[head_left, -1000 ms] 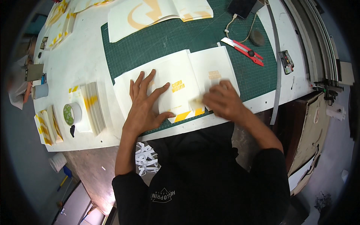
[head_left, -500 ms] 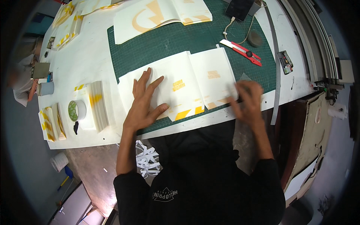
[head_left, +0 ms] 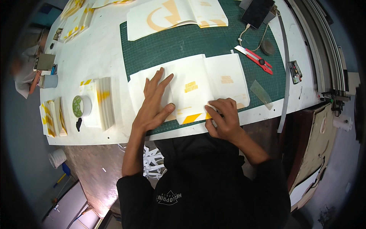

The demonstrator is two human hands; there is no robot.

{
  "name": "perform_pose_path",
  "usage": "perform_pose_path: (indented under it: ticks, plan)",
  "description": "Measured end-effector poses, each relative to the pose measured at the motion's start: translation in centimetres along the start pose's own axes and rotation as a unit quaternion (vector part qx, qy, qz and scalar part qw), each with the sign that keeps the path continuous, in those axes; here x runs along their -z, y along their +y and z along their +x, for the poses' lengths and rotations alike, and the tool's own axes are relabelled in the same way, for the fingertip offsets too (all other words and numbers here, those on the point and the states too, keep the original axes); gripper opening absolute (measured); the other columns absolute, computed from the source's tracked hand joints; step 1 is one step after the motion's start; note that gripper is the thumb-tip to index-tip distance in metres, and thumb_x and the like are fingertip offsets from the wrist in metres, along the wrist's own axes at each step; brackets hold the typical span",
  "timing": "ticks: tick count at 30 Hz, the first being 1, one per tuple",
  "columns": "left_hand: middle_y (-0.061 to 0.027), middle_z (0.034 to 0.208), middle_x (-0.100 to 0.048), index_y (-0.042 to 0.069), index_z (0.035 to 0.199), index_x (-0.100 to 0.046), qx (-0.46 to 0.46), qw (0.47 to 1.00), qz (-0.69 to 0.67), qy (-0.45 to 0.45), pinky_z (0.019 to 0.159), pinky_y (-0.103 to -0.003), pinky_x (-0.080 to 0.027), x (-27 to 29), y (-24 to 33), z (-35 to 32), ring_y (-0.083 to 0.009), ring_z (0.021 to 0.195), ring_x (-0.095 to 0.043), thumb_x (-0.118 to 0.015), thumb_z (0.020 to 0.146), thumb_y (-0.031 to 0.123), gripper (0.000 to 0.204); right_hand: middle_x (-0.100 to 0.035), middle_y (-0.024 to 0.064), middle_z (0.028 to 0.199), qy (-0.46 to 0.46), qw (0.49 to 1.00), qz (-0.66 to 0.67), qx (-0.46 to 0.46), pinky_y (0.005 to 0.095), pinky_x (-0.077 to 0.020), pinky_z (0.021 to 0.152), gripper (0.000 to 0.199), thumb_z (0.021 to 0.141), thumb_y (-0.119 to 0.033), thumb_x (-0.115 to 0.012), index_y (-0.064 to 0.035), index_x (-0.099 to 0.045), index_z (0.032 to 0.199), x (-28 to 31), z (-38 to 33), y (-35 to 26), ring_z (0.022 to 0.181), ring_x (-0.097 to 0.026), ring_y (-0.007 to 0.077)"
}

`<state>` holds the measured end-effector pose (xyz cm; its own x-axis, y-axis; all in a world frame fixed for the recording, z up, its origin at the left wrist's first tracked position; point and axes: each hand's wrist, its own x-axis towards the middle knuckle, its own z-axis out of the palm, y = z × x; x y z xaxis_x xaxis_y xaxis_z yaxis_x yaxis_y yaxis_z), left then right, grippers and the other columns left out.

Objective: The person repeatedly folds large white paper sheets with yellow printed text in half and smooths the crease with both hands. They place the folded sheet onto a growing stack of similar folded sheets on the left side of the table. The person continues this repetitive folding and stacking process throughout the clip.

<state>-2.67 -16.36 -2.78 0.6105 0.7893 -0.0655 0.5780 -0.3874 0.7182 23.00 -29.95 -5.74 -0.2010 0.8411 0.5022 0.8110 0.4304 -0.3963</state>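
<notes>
A white folded sheet (head_left: 190,68) with yellow print lies across the green cutting mat (head_left: 171,45), close to the table's front edge. Flat on its left part rests my left hand (head_left: 153,105), fingers spread. At the lower edge, near the fold between the middle and right panels, my right hand (head_left: 227,119) has its fingers bent and pressed together on the paper edge. Its fingertips hide part of the yellow print there. A clear plastic strip (head_left: 261,94) lies on the mat to the right of the sheet.
A red cutter knife (head_left: 254,60) with its blade out lies at the mat's right. Behind are a printed booklet (head_left: 175,17) and a phone (head_left: 258,12) on a cable. A tape roll (head_left: 81,106) and paper stacks (head_left: 103,97) stand left. A long metal ruler (head_left: 284,76) lies right.
My right hand has moved left from the sheet's right edge to the lower edge near the fold, and its fingers have closed there. My left hand stays on the paper.
</notes>
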Motion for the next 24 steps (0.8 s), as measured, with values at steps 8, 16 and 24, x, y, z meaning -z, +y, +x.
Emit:
perform_pose_path:
  ticks: [8,16,24]
  plan:
    - [-0.0277,0.172,-0.021,0.013,0.165,-0.033,-0.032,0.999,0.002,0.004,0.131,-0.061,-0.001,0.2,-0.1,0.1,-0.0445,0.162,-0.015,-0.047,0.094,0.080,0.099,-0.068,0.0182,0.117,0.072,0.997,-0.009,-0.032,0.0413,-0.0501,0.083,0.043,0.075,-0.007,-0.075,0.0045,-0.071,0.117,0.0,-0.2,-0.7,0.100,-0.066,0.0328]
    - [-0.0288,0.172,-0.020,0.012,0.170,-0.019,-0.047,0.998,-0.023,0.027,0.131,-0.059,0.000,-0.3,-0.6,0.0,-0.0436,0.161,-0.017,-0.046,0.093,0.083,0.109,-0.072,0.0201,0.106,0.154,0.923,0.151,-0.318,0.0325,-0.0572,0.072,0.025,0.096,-0.002,-0.069,0.0091,-0.065,0.119,-1.6,0.4,-3.3,0.085,-0.072,0.0273]
    - [-0.0287,0.172,-0.021,0.010,0.170,-0.016,-0.046,0.998,0.027,0.020,0.131,-0.058,0.001,-0.6,-0.6,0.0,-0.0429,0.162,-0.016,-0.060,0.089,0.077,0.114,-0.073,0.0137,0.108,0.248,0.710,0.438,-0.493,0.0310,-0.0641,0.078,0.026,0.108,-0.013,-0.063,0.0099,-0.065,0.120,-1.3,0.9,-3.6,0.094,-0.073,0.0184]
